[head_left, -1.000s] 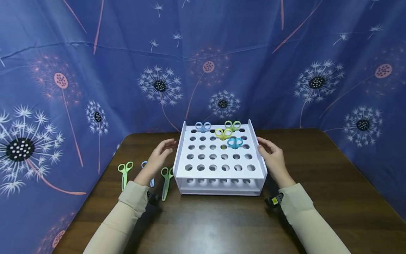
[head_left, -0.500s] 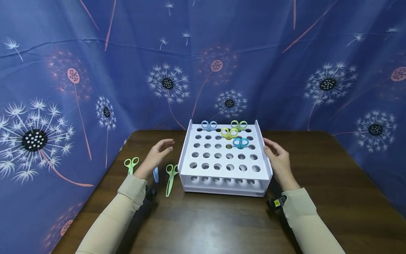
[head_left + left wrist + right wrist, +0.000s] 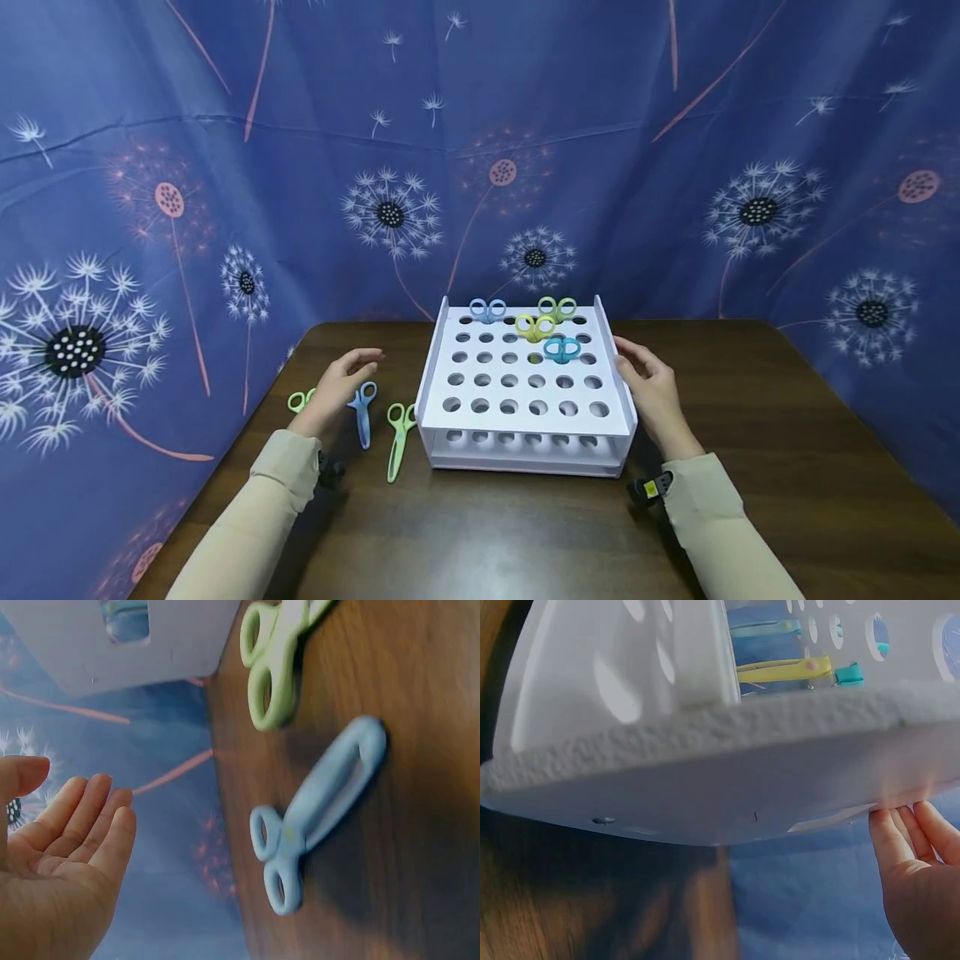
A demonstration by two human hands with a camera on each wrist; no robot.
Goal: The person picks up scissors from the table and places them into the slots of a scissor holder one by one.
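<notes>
Brown table (image 3: 480,542), white rack (image 3: 517,424), four scissors (image 3: 535,333) in its holes

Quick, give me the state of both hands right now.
Left hand: open, holding nothing, near the blue scissors.
Right hand: open, touching the side of the white rack, not gripping it.

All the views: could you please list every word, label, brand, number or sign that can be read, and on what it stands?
None can be read.
Yellow label on the dark device at the right wrist: too small to read.
Small yellowish mark on the blue scissors, by the handles: too blurred to tell if it is text.
White rack: no lettering visible.
</notes>
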